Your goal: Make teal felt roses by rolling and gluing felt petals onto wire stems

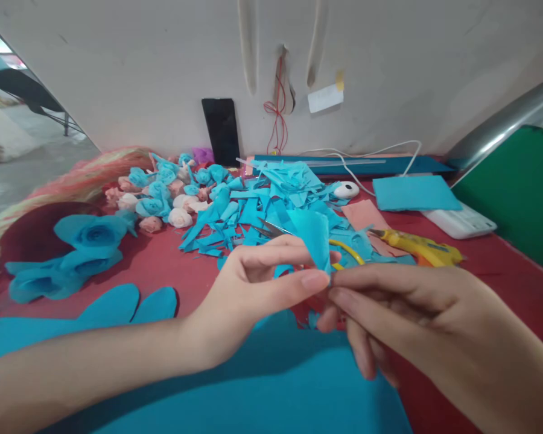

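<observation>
A blue crepe paper piece (311, 234), rolled to a point at its bottom, stands upright between my two hands. My left hand (271, 274) pinches it from the left between thumb and fingers. At its lower tip the thumb and forefinger of my right hand (389, 307) are pressed together, the other fingers curled below. Behind them lie scissors with yellow handles (350, 252), partly hidden by the paper and my left hand. A pile of blue paper scraps (248, 208) spreads just beyond. Under my forearms is a large blue sheet (253, 386).
Small blue and pink paper roses (158, 193) are heaped at the back left, larger blue flowers (90, 241) nearer. A yellow glue gun (420, 246) lies right. A black phone (221, 129) leans on the wall. Blue petals (113, 304) rest left; a green board (520, 199) stands right.
</observation>
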A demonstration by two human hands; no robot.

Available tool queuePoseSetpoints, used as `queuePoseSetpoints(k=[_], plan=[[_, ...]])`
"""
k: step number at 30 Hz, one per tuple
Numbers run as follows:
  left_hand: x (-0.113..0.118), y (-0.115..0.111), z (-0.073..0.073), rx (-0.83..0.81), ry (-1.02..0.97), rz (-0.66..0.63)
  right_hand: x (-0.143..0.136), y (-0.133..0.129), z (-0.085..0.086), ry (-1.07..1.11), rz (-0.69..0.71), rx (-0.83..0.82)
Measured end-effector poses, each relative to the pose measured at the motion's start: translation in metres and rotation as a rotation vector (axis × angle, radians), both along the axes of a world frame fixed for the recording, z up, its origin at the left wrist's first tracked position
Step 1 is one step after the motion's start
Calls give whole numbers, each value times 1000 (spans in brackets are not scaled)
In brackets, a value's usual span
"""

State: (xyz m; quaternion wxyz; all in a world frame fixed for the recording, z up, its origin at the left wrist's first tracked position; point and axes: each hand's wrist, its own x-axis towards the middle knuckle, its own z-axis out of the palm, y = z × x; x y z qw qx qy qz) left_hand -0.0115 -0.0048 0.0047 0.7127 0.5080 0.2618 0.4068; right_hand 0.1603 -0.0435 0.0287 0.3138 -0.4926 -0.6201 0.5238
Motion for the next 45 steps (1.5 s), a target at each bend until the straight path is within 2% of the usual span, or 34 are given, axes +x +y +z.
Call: queuePoseSetpoints(k=[4,7,12,16,22,29,34,38,43,45], plan=[[-1,-1,1,38,67,27,-5,-2,0,-29,-21,44],[-1,-2,0,77,81,24,-8,-5,-3,-39,-87,56],[-1,-3,-1,76,99,49,-7,-5,-4,-43,-41,42],[-1,-4,-2,62,90,63,-10,-6,5,-9,-102,-30],[1,-3,-2,68,113,101,-18,-12,19,-89,-196,-106],[-3,-2,-1,44,51,-32,-17,-13,21,-56,-179,-147],[-3,0,-3,-30,-14,-67,-12,-6,10,-16,-57,-196],[-1,1,-1,-50,-86,-165,-10,-3,3,92,59,-206],[-3,0,1,-71,-88,-207,-9,-6,9,98,-15,-243],[-3,0,2,-89,-91,-216,-9,-7,8,142,20,-256]])
